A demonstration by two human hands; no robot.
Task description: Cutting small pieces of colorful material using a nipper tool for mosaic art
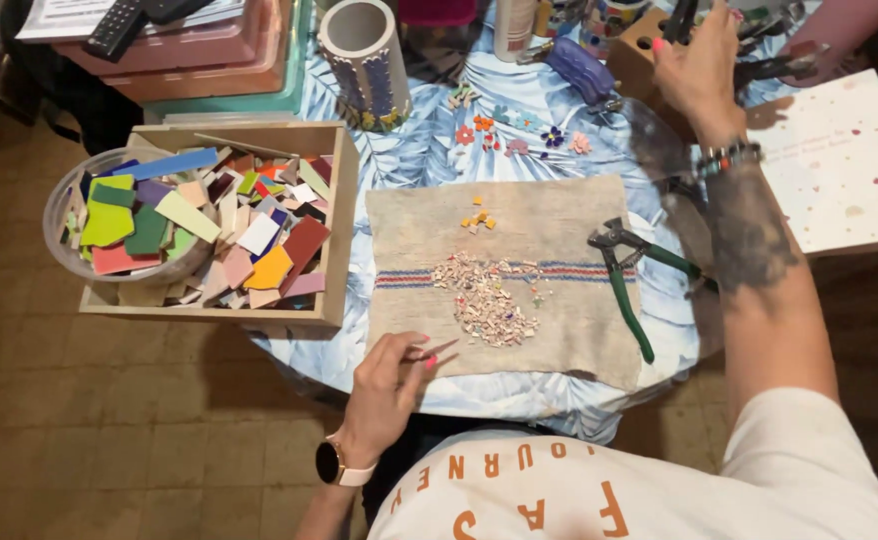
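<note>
**Left hand pinching a thin sliver at the cloth edge; right hand up at the tool holder**

Left hand, watch on wrist, sits at the near edge of the beige cloth. Fingers pinched shut on a thin pale sliver, its tip pointing toward the pile of tile crumbs in the cloth's middle. Sliver just short of the pile, not touching it.

Right hand stretched to the far side of the bench, at a wooden tool holder. Fingers curled about something there; cannot tell what, or whether it is truly gripped.

Green-handled nippers lie loose on the cloth's right part, jaws toward the far side, no hand on them. A few orange chips sit apart, beyond the crumb pile.

Left of the cloth: wooden box full of coloured tile pieces, a clear bowl of more pieces set in its left end. Beyond the cloth, small finished flower shapes on the leaf-patterned bench cover, and a white cylinder with mosaic on its side.
</note>
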